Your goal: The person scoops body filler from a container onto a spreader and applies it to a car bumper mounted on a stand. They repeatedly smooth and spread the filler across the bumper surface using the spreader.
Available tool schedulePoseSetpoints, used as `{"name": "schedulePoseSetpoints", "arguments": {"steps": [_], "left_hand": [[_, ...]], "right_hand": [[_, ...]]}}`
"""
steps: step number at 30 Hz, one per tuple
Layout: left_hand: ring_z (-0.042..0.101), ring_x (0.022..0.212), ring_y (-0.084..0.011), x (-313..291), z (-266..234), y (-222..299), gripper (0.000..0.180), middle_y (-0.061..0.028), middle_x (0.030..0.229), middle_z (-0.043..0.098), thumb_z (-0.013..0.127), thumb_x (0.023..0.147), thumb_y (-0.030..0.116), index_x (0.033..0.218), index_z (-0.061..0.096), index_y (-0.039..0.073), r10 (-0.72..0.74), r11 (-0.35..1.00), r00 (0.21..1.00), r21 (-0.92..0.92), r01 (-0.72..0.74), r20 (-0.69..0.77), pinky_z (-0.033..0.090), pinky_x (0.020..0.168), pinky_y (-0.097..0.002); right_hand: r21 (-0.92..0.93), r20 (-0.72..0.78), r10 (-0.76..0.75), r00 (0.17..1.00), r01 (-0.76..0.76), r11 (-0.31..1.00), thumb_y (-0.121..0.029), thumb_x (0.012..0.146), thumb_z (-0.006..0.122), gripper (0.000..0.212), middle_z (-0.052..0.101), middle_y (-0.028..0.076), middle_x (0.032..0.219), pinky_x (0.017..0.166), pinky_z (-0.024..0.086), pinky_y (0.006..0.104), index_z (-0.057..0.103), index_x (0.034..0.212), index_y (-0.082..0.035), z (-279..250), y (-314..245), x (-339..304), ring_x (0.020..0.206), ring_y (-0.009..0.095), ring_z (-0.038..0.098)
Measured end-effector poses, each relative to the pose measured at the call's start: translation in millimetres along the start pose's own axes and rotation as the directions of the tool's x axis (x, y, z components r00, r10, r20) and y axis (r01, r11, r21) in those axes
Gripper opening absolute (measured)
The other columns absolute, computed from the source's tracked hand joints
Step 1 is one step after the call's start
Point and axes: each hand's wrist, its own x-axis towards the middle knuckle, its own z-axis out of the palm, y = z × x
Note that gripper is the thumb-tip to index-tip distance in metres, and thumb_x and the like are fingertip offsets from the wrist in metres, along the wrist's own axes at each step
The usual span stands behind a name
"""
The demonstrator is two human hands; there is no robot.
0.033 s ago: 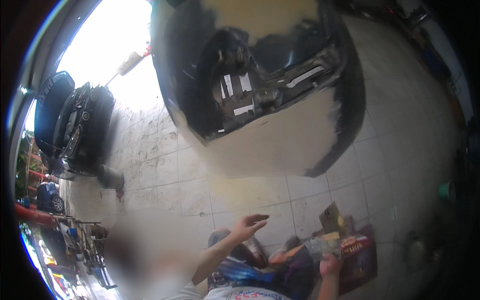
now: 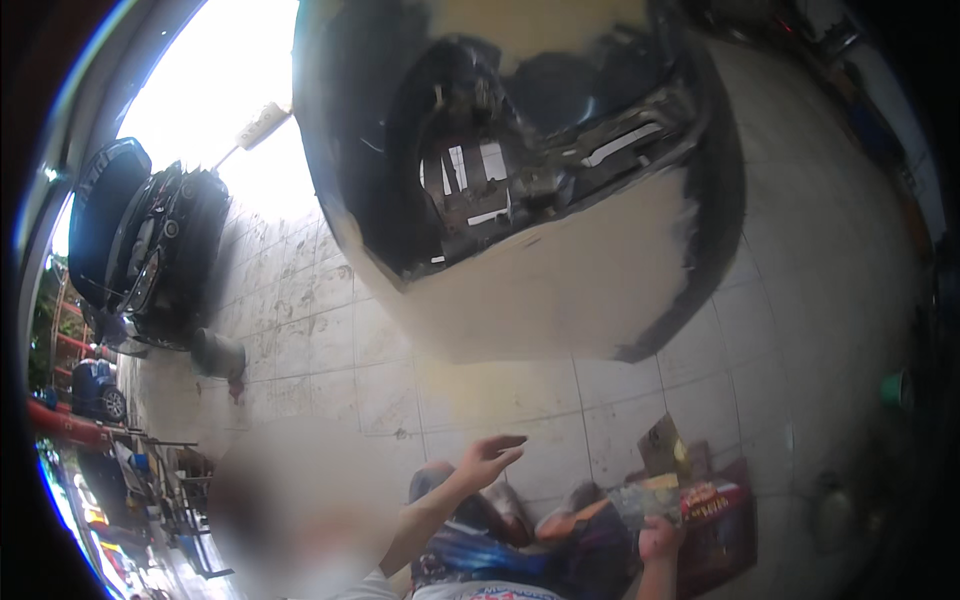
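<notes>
Presently, my left hand (image 2: 490, 460) is raised over the space between my bent knees, standing open with the fingers extended toward the right and the thumb apart; the fingertips are dark, and whether that is shadow or dirt I cannot tell. My right hand (image 2: 658, 541) is low at the right, its fingers closed on the near edge of a mottled grey-and-yellow sheet (image 2: 648, 497), whose exact kind is too blurred to establish. Just beyond that sheet, a tan plate (image 2: 660, 447) stands tilted; contact between the two cannot be confirmed. A red box (image 2: 722, 545) with yellow markings sits on the tiled floor (image 2: 385, 392), directly right of the right hand. The principal item, a large dark car-body panel (image 2: 570, 290) with broad beige patches and a wide opening, is located ahead of me, well apart from both hands. Farther left, a grey bucket (image 2: 217, 355) is near a dark car (image 2: 165, 255), its hood raised.
</notes>
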Motion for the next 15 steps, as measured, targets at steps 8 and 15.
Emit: {"name": "schedulePoseSetpoints", "arguments": {"steps": [8,15], "left_hand": [[0.055,0.054,-0.0078,69,-55,-139,0.015,-0.0040,0.069,0.068,0.070,0.097,0.016,0.093,0.072,0.002,0.135,0.991,0.824,0.089,-0.104,-0.551,0.044,0.046,-0.0294],[0.066,0.065,-0.0225,41,-59,74,0.008,-0.0053,0.081,0.072,0.072,0.078,-0.001,0.084,0.071,0.004,0.959,-0.280,-0.051,0.901,-0.331,0.280,0.049,0.055,-0.0329]], "right_hand": [[-0.938,0.332,-0.246,0.911,0.346,0.018,-0.019,0.083,0.066,0.016,0.074,0.021,0.097,0.089,0.056,0.0475,0.079,0.092,-0.016,-8,107,108,0.098,0.041,0.070],[-0.641,0.182,-0.114,0.977,0.205,0.739,0.001,0.068,0.061,0.047,0.069,0.010,0.114,0.101,0.049,0.0430,0.067,0.115,-0.004,-7,117,148,0.111,0.032,0.064]]}}
